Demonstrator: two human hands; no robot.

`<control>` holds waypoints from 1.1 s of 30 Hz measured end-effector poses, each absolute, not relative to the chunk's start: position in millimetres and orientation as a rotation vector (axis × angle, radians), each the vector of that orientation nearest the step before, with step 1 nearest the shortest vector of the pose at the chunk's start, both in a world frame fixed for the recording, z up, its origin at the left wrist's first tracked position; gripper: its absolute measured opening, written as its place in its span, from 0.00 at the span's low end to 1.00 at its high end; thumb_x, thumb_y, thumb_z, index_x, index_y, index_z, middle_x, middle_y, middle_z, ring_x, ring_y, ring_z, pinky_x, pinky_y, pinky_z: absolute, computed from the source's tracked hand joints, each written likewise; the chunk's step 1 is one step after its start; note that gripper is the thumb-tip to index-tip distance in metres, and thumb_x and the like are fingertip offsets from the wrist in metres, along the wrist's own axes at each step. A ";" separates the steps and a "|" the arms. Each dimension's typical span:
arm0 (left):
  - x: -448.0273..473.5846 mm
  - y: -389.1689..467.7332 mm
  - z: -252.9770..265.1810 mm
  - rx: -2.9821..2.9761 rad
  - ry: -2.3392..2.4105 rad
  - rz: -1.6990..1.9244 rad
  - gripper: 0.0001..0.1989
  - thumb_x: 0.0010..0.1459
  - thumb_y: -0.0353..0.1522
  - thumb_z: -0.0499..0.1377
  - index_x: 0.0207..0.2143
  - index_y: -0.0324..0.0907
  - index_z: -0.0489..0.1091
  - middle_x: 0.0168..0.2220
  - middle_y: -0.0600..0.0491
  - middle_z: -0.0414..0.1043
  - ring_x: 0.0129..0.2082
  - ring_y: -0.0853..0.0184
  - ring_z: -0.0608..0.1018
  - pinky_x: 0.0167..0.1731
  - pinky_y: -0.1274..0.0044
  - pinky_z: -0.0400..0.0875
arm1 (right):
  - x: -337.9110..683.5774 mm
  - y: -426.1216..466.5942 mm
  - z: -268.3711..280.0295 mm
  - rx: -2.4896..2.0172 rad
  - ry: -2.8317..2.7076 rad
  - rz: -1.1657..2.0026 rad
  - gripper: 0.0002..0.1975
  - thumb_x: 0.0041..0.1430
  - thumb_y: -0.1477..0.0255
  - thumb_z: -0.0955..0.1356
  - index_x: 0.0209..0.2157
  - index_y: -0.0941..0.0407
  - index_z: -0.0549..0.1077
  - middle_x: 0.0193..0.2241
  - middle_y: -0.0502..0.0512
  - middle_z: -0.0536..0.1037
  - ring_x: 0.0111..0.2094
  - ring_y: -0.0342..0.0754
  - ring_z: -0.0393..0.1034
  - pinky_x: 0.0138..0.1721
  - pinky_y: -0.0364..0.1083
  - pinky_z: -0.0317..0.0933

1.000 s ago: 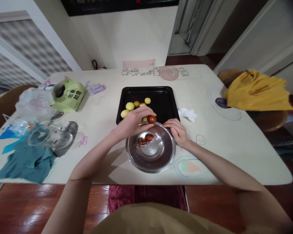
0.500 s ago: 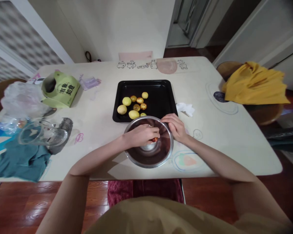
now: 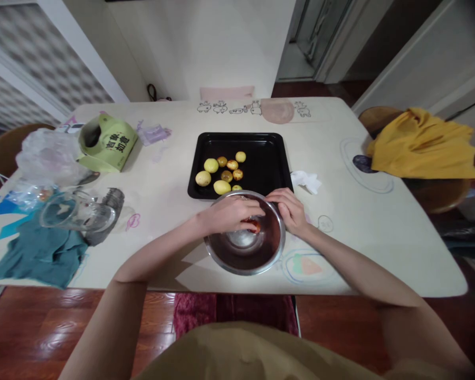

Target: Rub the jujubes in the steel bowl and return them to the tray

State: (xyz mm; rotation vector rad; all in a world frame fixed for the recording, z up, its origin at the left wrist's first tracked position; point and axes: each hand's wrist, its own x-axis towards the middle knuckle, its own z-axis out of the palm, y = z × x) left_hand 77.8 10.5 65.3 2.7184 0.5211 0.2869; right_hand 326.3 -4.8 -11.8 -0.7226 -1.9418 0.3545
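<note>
A shiny metal bowl (image 3: 257,260) stands at the table's near edge, overlapping the front of a black baking tray (image 3: 267,158). My left hand (image 3: 233,214) reaches inside the bowl, its fingers closed on a small reddish fruit (image 3: 255,227); the fingers partly cover it, so its exact kind is unclear. At the bowl's right side, my right hand (image 3: 291,210) grips the rim, fingers pressed together. Several yellow and brown-spotted round fruits lie in the tray's left half, among them a lemon-yellow one (image 3: 222,187) near the front and a greenish one (image 3: 211,165).
Crumpled white tissue (image 3: 306,181) lies right of the tray. On the left are a glass pitcher (image 3: 75,212), a teal cloth (image 3: 43,253), a green paper box (image 3: 108,145) and a clear plastic bag (image 3: 49,155). Yellow cloth (image 3: 423,142) drapes over a chair at right.
My left hand has shifted slightly within the bowl, still with the reddish fruit in its fingers. The right hand stays on the rim. The whole view has moved a little.
</note>
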 end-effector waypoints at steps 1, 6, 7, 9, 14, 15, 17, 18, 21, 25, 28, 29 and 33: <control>74.8 13.6 68.5 2.697 0.539 0.347 0.13 0.71 0.36 0.61 0.55 0.44 0.75 0.55 0.48 0.80 0.53 0.59 0.82 0.52 0.69 0.76 | 326.2 -4.8 -11.7 -0.723 -1.942 0.360 0.18 0.77 0.69 0.59 0.48 0.54 0.79 0.41 0.61 0.82 0.44 0.56 0.76 0.46 0.59 0.69; 55.4 42.4 68.7 2.617 0.935 0.737 0.12 0.73 0.33 0.56 0.53 0.43 0.76 0.52 0.47 0.80 0.53 0.60 0.82 0.54 0.68 0.78 | 325.0 -5.1 -10.7 -0.734 -1.932 0.371 0.18 0.77 0.69 0.58 0.48 0.54 0.80 0.41 0.61 0.82 0.44 0.56 0.76 0.46 0.59 0.69; 51.3 49.5 64.8 2.597 1.049 0.769 0.12 0.72 0.32 0.57 0.53 0.42 0.76 0.53 0.46 0.80 0.54 0.59 0.81 0.55 0.67 0.78 | 324.8 -5.2 -10.5 -0.735 -1.929 0.368 0.18 0.77 0.69 0.58 0.47 0.54 0.80 0.41 0.61 0.82 0.43 0.56 0.76 0.45 0.59 0.69; 44.4 62.5 54.8 2.553 1.205 0.753 0.13 0.69 0.31 0.60 0.54 0.42 0.75 0.54 0.45 0.78 0.55 0.57 0.81 0.56 0.66 0.78 | 324.8 -5.3 -10.3 -0.736 -1.927 0.364 0.18 0.77 0.69 0.59 0.47 0.54 0.80 0.40 0.61 0.82 0.43 0.56 0.76 0.45 0.59 0.69; 39.1 78.6 33.7 2.469 1.325 0.640 0.16 0.65 0.29 0.60 0.55 0.42 0.75 0.56 0.46 0.78 0.55 0.57 0.81 0.57 0.67 0.78 | 325.7 -5.6 -10.2 -0.731 -1.935 0.361 0.18 0.77 0.69 0.58 0.48 0.54 0.80 0.41 0.61 0.82 0.43 0.56 0.76 0.45 0.58 0.69; 39.5 79.2 32.0 2.466 1.336 0.615 0.17 0.64 0.28 0.59 0.55 0.42 0.76 0.56 0.46 0.78 0.56 0.57 0.81 0.58 0.67 0.78 | 325.9 -5.6 -10.2 -0.730 -1.937 0.361 0.18 0.77 0.70 0.58 0.48 0.54 0.80 0.41 0.61 0.82 0.43 0.56 0.76 0.45 0.58 0.69; 40.8 78.9 31.0 2.461 1.365 0.574 0.18 0.62 0.27 0.58 0.54 0.42 0.76 0.56 0.47 0.78 0.55 0.57 0.81 0.58 0.67 0.77 | 326.1 -5.6 -10.2 -0.730 -1.940 0.363 0.18 0.77 0.69 0.58 0.47 0.54 0.80 0.41 0.61 0.82 0.43 0.56 0.76 0.45 0.58 0.69; 41.5 78.2 31.3 2.456 1.387 0.559 0.18 0.61 0.27 0.59 0.54 0.42 0.76 0.55 0.47 0.79 0.55 0.57 0.82 0.58 0.67 0.77 | 326.1 -5.5 -10.1 -0.733 -1.940 0.366 0.18 0.77 0.69 0.58 0.47 0.54 0.80 0.40 0.61 0.82 0.43 0.56 0.76 0.45 0.58 0.69; 43.6 75.0 33.0 2.441 1.465 0.534 0.18 0.62 0.29 0.60 0.54 0.42 0.76 0.55 0.46 0.79 0.52 0.56 0.83 0.55 0.67 0.78 | 326.0 -5.3 -10.2 -0.738 -1.935 0.375 0.19 0.77 0.68 0.58 0.47 0.54 0.80 0.40 0.61 0.82 0.43 0.56 0.76 0.45 0.59 0.70; 47.1 71.3 34.7 2.417 1.541 0.555 0.18 0.62 0.33 0.62 0.54 0.41 0.77 0.54 0.46 0.80 0.52 0.55 0.83 0.52 0.68 0.79 | 325.9 -5.0 -10.5 -0.737 -1.930 0.380 0.18 0.77 0.68 0.59 0.47 0.54 0.80 0.41 0.61 0.82 0.43 0.56 0.76 0.45 0.59 0.70; 48.6 71.6 36.2 2.390 1.566 0.544 0.18 0.60 0.32 0.64 0.53 0.44 0.77 0.55 0.47 0.80 0.52 0.55 0.83 0.51 0.69 0.80 | 326.0 -5.0 -10.6 -0.759 -1.928 0.389 0.19 0.77 0.66 0.58 0.47 0.53 0.81 0.41 0.61 0.83 0.43 0.57 0.76 0.45 0.59 0.70; 48.7 72.4 36.7 2.382 1.568 0.536 0.18 0.60 0.32 0.64 0.53 0.44 0.77 0.55 0.47 0.80 0.52 0.56 0.83 0.51 0.69 0.80 | 326.0 -5.1 -10.6 -0.765 -1.928 0.390 0.20 0.77 0.65 0.58 0.46 0.53 0.81 0.41 0.61 0.83 0.43 0.57 0.77 0.45 0.59 0.70; 47.9 75.8 38.5 2.374 1.573 0.530 0.18 0.62 0.29 0.62 0.54 0.43 0.77 0.55 0.47 0.80 0.52 0.58 0.83 0.51 0.70 0.79 | 326.1 -5.2 -10.4 -0.747 -1.935 0.375 0.19 0.77 0.67 0.58 0.46 0.54 0.80 0.41 0.61 0.82 0.43 0.56 0.76 0.45 0.59 0.70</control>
